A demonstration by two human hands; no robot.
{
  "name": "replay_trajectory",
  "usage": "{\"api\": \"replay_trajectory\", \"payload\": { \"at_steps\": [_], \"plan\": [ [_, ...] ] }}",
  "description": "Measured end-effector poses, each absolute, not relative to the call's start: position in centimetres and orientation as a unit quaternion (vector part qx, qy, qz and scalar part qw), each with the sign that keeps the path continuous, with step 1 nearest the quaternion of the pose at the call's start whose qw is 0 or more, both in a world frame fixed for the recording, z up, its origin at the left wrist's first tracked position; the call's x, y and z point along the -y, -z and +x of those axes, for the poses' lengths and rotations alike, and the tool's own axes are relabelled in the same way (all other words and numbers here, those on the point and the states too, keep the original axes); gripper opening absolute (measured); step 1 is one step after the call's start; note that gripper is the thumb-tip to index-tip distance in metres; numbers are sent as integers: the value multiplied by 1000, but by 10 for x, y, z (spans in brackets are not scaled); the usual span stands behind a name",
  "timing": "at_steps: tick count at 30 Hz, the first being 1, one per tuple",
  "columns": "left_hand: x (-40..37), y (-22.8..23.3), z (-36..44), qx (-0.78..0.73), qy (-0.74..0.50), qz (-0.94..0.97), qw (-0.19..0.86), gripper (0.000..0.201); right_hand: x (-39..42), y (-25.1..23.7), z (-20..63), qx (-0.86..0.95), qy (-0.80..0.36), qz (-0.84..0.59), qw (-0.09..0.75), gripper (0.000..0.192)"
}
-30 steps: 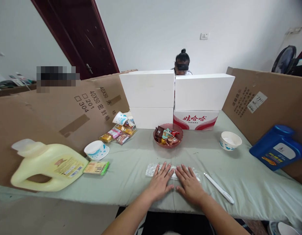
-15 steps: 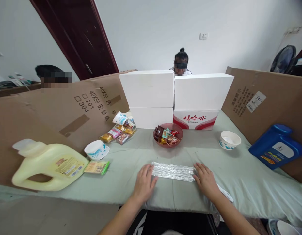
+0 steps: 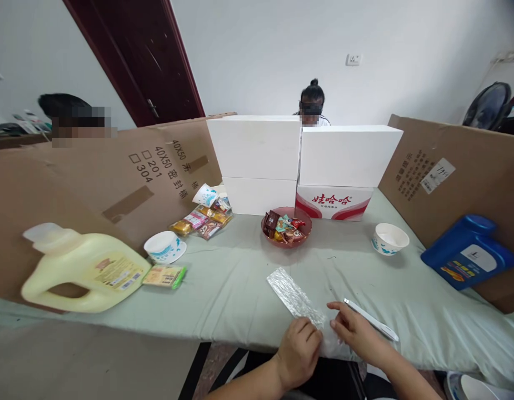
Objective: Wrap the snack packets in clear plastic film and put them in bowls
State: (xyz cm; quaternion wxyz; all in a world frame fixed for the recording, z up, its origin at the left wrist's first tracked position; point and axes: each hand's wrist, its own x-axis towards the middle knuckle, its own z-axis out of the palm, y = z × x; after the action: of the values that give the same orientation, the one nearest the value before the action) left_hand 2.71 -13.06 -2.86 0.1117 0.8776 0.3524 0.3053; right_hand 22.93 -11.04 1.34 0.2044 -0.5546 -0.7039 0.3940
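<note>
Far left, on the cloth (image 3: 223,283): jug (image 3: 90,272), lying on its side. Flat packet (image 3: 163,276) is located just beside the jug's base, with a paper bowl (image 3: 163,247) behind it. Snacks (image 3: 206,222) lie farther back, near the cardboard. Red bowl (image 3: 305,232) stands upright at the rear centre and contains sweets (image 3: 284,225).

Strip (image 3: 292,291), clear and crinkled, lies in front of the red bowl, angled from far left to near right. Left hand (image 3: 300,350): fingers closed on the strip's near end, at the table edge. Right hand (image 3: 359,333): immediately right of that end, index finger extended, other fingers curled; whether it grips anything cannot be determined.

White tool (image 3: 371,320) lies beside the right hand. Behind it stands a white tub (image 3: 390,240). Far right: blue bottle (image 3: 467,253), tilted against the cardboard (image 3: 457,194).
</note>
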Motion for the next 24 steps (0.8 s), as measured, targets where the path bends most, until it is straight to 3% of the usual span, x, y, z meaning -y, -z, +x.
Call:
{"api": "replay_trajectory", "payload": {
  "at_steps": [3, 6, 9, 12, 17, 22, 24],
  "plan": [
    [142, 19, 17, -317, -330, 876, 154, 16, 107, -23, 224, 762, -323, -516, 221, 40],
    [146, 8, 9, -335, -341, 851, 219, 19, 104, -23, 210, 838, -285, -427, 184, 50],
    [134, 0, 0, -400, -349, 805, 263, 30, 103, -15, 198, 859, -262, -410, 158, 40],
    [108, -4, -10, -473, -366, 772, 216, 33, 103, -9, 193, 859, -241, -422, 160, 35],
    [76, 1, -17, -541, -335, 759, 135, 26, 102, -15, 194, 855, -248, -424, 166, 44],
    [73, 13, -15, -566, -312, 752, 131, 11, 99, -18, 190, 836, -273, -443, 172, 13],
    [73, 21, -15, -582, -318, 737, 129, 14, 97, -14, 187, 821, -283, -459, 187, 17]
  ]
}}
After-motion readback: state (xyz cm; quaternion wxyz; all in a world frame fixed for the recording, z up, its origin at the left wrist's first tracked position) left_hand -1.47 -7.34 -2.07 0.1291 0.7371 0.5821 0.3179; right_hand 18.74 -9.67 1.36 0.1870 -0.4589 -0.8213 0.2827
